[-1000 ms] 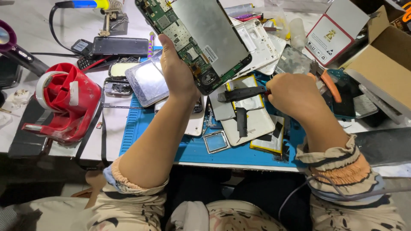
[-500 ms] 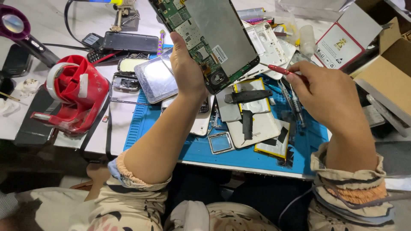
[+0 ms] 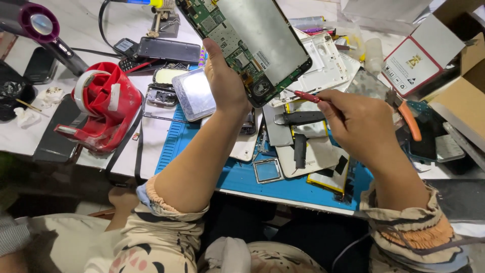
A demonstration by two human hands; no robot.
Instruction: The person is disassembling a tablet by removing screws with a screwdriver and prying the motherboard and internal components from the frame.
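Opened tablet held up over the cluttered bench
Left hand grips the opened tablet above the blue mat; right hand pinches a red screwdriver, tip at the tablet's lower edge

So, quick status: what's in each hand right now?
Left hand grips opened tablet. Right hand holds red screwdriver, tip at its lower edge. Nothing between them.

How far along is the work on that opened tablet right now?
Done: the tablet has its back off, circuit board bare, and a white cover lies on the bench. In hand: the left hand holds the tablet up, while the right hand brings a red-handled screwdriver to its lower corner. Left: the board still sits in the frame, and loose parts lie on the blue mat.
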